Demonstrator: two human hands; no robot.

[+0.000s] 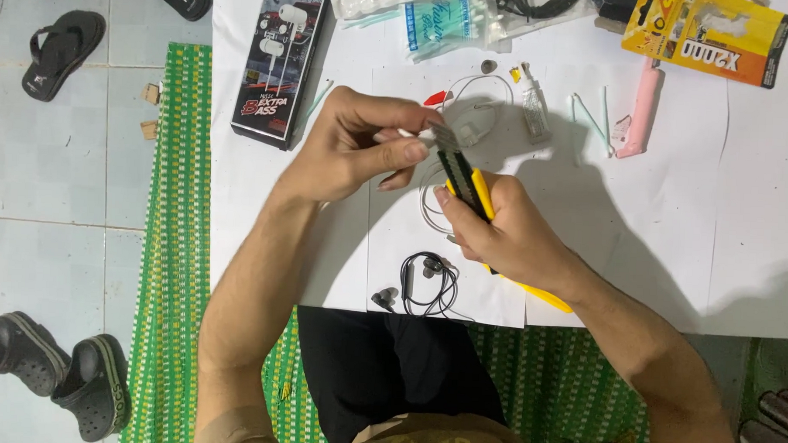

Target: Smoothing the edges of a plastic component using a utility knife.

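Black earphones (427, 284) coiled on white paper (638, 230), nearest the body. Right hand (507, 234) closed around yellow utility knife (469, 185), blade up. Left hand (362, 146) pinches a thin white cable (429, 210) at the blade tip. Beyond: small glue bottle (535, 108), pink tool (640, 112), black earphone box (277, 60).

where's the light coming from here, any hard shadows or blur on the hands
Head view: light seems to come from the left, as the arms and hands throw broad grey shadows rightward across the white paper. Left hand and right hand with the yellow utility knife look fairly sharp; the small white piece at the left fingertips is too small to make out. No strong glare.
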